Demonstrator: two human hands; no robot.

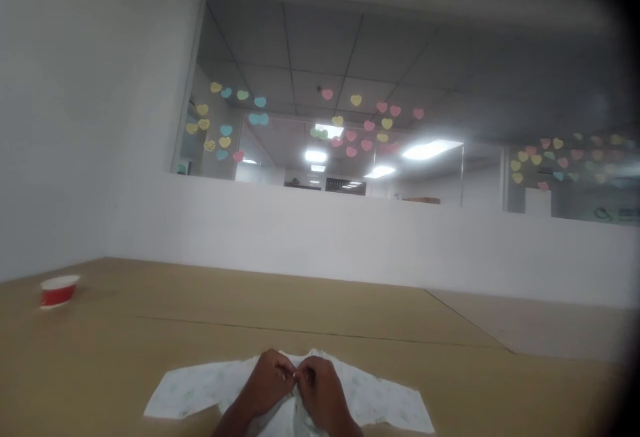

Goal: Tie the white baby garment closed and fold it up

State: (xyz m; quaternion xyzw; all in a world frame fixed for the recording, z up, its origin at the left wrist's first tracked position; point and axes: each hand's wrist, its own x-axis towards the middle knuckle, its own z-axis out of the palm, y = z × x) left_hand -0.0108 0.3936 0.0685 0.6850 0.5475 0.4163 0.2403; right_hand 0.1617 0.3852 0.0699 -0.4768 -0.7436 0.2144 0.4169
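A small white long-sleeved shirt (194, 387) with a faint pale-green print lies on the table, its sleeves spread to both sides. My left hand (270, 378) is closed, thumb and fingers pinching the fabric near the neckline. Right beside it, my right hand (320, 387) pinches the front edge too, the fingertips of both hands nearly touching. What exactly lies between the fingertips is too small to make out. The lower part of the shirt runs out of view at the bottom.
A red and white paper bowl (59, 291) stands at the far left of the brown tabletop (250, 297). Seams cross the table surface. Behind it rises a white wall (300, 237) with a glass window bearing several heart-shaped sticky notes (356, 100).
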